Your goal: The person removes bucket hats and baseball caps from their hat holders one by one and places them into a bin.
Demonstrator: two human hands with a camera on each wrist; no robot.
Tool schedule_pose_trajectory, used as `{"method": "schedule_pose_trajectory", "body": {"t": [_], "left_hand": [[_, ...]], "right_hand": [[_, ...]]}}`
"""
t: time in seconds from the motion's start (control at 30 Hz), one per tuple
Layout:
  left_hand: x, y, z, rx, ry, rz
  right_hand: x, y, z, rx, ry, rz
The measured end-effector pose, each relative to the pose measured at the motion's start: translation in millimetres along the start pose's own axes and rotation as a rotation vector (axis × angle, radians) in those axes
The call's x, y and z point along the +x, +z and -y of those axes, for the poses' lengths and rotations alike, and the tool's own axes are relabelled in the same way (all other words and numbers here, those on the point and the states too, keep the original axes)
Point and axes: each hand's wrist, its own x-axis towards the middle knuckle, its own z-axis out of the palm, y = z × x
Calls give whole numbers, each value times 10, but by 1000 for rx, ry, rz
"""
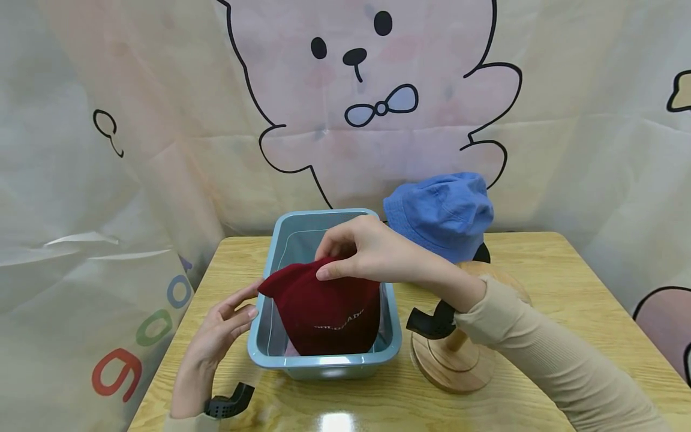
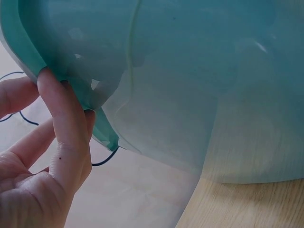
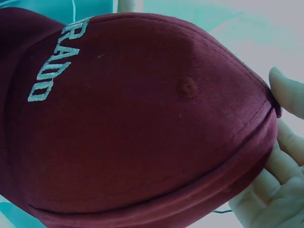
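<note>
A dark red baseball cap (image 1: pixel 329 315) with pale stitched lettering hangs tilted in the mouth of a light blue plastic bin (image 1: pixel 327 361). Its upper edge is pinched between the thumb and fingers of my right hand (image 1: pixel 372 249). From the right wrist, the cap's crown (image 3: pixel 142 118) fills most of the view, with thumb and fingers at its far edge. My left hand (image 1: pixel 216 327) holds the bin's left rim; the left wrist view shows its fingers (image 2: pixel 64 111) bent about that rim. The cap hides much of the bin's inside, though something pale pink (image 1: pixel 291 348) peeks out below it.
Right of the bin stands a wooden stand with a round base (image 1: pixel 456 366), partly covered by my right forearm. Behind that arm is a blue bucket hat (image 1: pixel 439 216). A printed cloth backdrop (image 1: pixel 189 150) rises behind the wood-grain table (image 1: pixel 556 300).
</note>
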Motion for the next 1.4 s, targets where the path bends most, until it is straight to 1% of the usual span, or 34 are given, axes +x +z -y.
{"method": "schedule_pose_trajectory", "body": {"t": [0.1,0.17,0.37,0.57,0.67,0.83,1.1,1.2,1.4], "left_hand": [[8,-1,-7,-1,14,15],[12,-2,-5,-1,12,17],[17,8,1,6,-18,-5],[11,12,-1,2,-14,-6],[11,14,-5,10,-7,-7],[18,9,-1,10,9,1],[15,4,9,10,8,-3],[13,0,13,10,6,-7],[0,0,14,14,3,-15]], "right_hand": [[32,21,-46,5,8,22],[61,31,-78,-10,14,30],[144,36,-170,-52,26,43],[225,26,-278,-64,70,48],[276,18,-350,-59,100,44],[356,-18,-465,-44,194,14],[467,-114,-626,-112,310,-49],[526,-134,-685,-144,323,-51],[657,-156,-765,-211,314,-45]]}}
